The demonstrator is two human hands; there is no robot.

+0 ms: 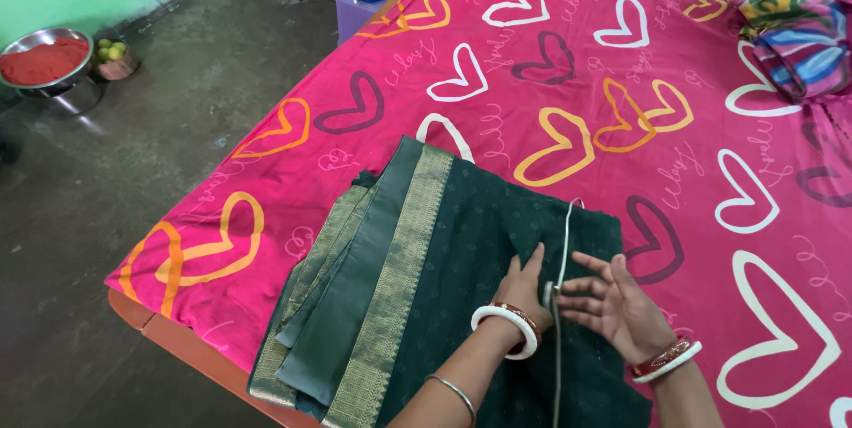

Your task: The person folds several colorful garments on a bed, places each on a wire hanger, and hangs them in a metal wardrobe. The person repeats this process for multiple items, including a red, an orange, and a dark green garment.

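- Green sari (444, 286) with its gold border is already folded into a long stack, lying at the near corner of your pink heart-print bedsheet (550, 82).
- Your left hand (524, 290) lies flat, fingers spread.
- Your right hand (617, 304) is open beside it, nothing gripped.
- White cord (563, 241) runs between them; smoothing looks unfinished.

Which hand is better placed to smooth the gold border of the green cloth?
Left, probably. The left hand rests on the green cloth, on the side of the white cord nearer the gold border; the right hand lies beyond that cord.
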